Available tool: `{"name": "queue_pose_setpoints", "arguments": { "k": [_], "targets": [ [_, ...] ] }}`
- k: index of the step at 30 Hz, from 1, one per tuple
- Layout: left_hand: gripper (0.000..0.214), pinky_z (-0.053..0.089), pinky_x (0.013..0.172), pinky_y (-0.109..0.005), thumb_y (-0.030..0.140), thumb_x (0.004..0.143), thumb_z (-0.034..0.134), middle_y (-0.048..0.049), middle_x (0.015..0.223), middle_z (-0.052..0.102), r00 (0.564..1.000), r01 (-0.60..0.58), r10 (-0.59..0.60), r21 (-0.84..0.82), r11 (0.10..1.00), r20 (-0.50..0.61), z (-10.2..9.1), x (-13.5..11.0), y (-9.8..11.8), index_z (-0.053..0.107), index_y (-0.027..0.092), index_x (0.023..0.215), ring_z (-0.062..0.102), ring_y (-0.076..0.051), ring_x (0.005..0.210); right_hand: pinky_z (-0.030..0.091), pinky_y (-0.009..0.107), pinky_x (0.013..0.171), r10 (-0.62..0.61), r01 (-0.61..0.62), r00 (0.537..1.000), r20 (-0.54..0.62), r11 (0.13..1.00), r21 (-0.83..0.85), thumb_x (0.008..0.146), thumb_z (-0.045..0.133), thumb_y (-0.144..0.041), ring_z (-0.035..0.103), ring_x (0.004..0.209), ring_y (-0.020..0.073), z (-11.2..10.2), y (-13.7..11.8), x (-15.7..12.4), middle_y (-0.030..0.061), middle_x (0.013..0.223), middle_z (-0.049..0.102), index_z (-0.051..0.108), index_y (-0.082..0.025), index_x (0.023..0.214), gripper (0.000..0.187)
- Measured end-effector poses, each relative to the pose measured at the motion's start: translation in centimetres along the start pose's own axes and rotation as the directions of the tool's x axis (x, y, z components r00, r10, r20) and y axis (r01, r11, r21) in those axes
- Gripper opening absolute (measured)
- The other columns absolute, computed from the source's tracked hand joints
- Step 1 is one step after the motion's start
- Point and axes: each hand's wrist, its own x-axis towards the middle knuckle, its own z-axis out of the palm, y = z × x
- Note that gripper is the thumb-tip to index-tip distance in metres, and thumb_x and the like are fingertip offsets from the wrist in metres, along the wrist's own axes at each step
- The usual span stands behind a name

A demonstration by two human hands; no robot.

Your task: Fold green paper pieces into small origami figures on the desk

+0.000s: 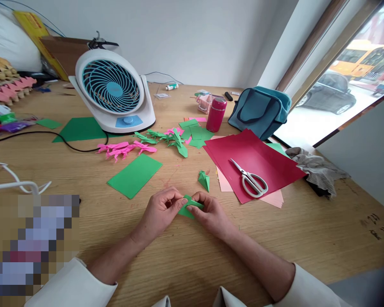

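Observation:
Between my two hands is a small piece of green paper (186, 212), partly folded and held just above the wooden table. My left hand (161, 211) pinches its left side between thumb and fingers. On the other side my right hand (213, 213) grips it the same way, thumb on top. Fingers cover much of the fold. A folded green paper piece (204, 181) lies just beyond my right hand. Farther left rests a flat green paper rectangle (135, 175). Several pink folded paper figures (123, 149) and green folded paper figures (178, 145) lie behind it.
Scissors (254, 183) lie on red paper sheets (252, 153) at the right. Behind them stand a red flask (216, 114) and a blue bag (259, 111). A white fan (115, 91) stands at the back left, its black cable (73, 147) crossing the table. A grey cloth (316, 168) lies far right.

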Motion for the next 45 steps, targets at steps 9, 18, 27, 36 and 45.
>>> {"name": "queue_pose_setpoints", "arguments": {
  "k": [9, 18, 27, 36, 45],
  "targets": [
    [0.032, 0.038, 0.057, -0.022, 0.036, 0.093, 0.053, 0.0023, 0.065, 0.051, 0.994, 0.101, -0.098, -0.074, 0.992, 0.048, -0.1, 0.3, 0.6, 0.060, 0.016, 0.068, 0.047, -0.010, 0.061, 0.032, 0.025, 0.057, 0.066, -0.066, 0.998, 0.003, 0.998, 0.019, 0.077, 0.072, -0.049, 0.041, 0.062, 0.0108, -0.1, -1.1, -0.2, -0.0034, 0.069, 0.050, 0.055, -0.019, 0.077, 0.035],
    [0.021, 0.038, 0.054, -0.022, 0.038, 0.082, 0.065, 0.0041, 0.063, 0.052, 0.976, 0.217, -0.215, -0.052, 0.975, 0.038, 1.2, -0.5, -0.3, 0.062, 0.017, 0.079, 0.047, -0.010, 0.058, 0.029, 0.025, 0.055, 0.053, -0.053, 0.999, 0.009, 0.999, -0.003, 0.076, 0.075, -0.054, 0.038, 0.061, 0.0102, 0.1, -1.3, -0.2, -0.0040, 0.067, 0.048, 0.053, -0.019, 0.073, 0.042],
    [0.020, 0.045, 0.061, -0.022, 0.035, 0.081, 0.068, 0.0022, 0.068, 0.059, 0.968, 0.241, -0.252, -0.270, 0.932, -0.004, 0.8, -0.1, 0.3, 0.062, 0.017, 0.077, 0.054, -0.011, 0.064, 0.028, 0.025, 0.055, 0.005, 0.010, 0.991, 0.135, 0.994, -0.108, 0.087, 0.065, -0.042, 0.033, 0.060, 0.0100, -0.2, -0.6, -0.5, -0.0058, 0.065, 0.040, 0.048, -0.020, 0.074, 0.031],
    [0.019, 0.042, 0.060, -0.021, 0.033, 0.080, 0.071, 0.0038, 0.066, 0.056, 0.962, 0.269, -0.268, -0.334, 0.903, 0.050, 0.8, 0.0, 0.4, 0.063, 0.016, 0.075, 0.050, -0.010, 0.062, 0.033, 0.025, 0.061, -0.064, 0.099, 0.979, 0.193, 0.978, -0.182, 0.090, 0.063, -0.038, 0.042, 0.066, 0.0111, -0.3, -1.3, -0.7, -0.0030, 0.074, 0.048, 0.052, -0.018, 0.073, 0.028],
    [0.011, 0.045, 0.067, -0.023, 0.028, 0.081, 0.067, 0.0019, 0.073, 0.062, 0.963, 0.263, -0.227, -0.330, 0.907, 0.144, 0.9, -0.1, 0.9, 0.067, 0.017, 0.081, 0.056, -0.012, 0.071, 0.035, 0.025, 0.064, -0.074, 0.112, 0.980, 0.187, 0.974, -0.199, 0.092, 0.060, -0.048, 0.045, 0.069, 0.0121, -0.2, -1.5, -0.7, -0.0024, 0.075, 0.051, 0.056, -0.019, 0.075, 0.034]
  ]
}}
